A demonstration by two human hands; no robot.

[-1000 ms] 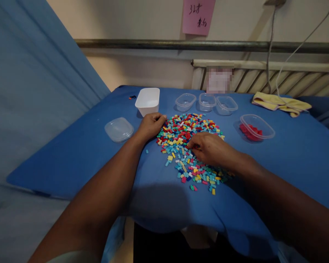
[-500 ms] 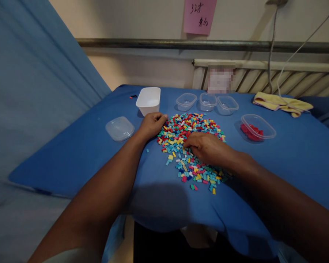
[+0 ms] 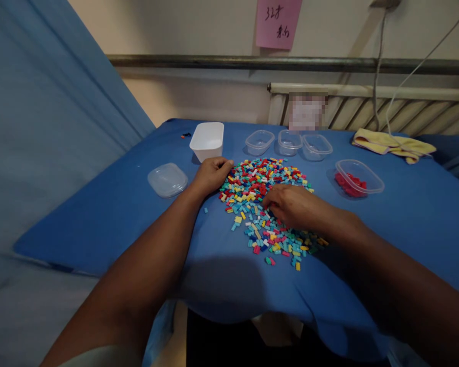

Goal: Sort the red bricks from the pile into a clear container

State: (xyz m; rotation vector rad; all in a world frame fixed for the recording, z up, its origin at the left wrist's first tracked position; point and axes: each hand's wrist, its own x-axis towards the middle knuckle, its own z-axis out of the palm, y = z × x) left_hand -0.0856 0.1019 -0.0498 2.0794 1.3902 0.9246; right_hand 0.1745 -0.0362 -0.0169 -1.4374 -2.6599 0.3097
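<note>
The toy building bricks point(image 3: 248, 196) lie in a loose, mixed-colour heap in front of you on the blue cloth-covered table point(image 3: 110, 204), with one stray light-blue brick point(image 3: 205, 210) apart on the left. Your right hand point(image 3: 292, 205) is over the heap, fingers curled and tips down among the bricks; whether they pinch one, you can't tell from here, since the knuckles hide it. Your left hand point(image 3: 213, 173) rests at the heap's left edge, fingers loosely bent, and whether it holds anything can't be told either. To the right, a clear plastic tub point(image 3: 372, 178) contains red bricks point(image 3: 350, 184).

Each brick looks like hard, light moulded plastic: stiff, unlikely to break, but smooth and small enough to skid or flick away under a careless press. Your best hold is probably thumb and fingertip across the two long sides, squeezing lightly, without nudging the neighbours.
</note>
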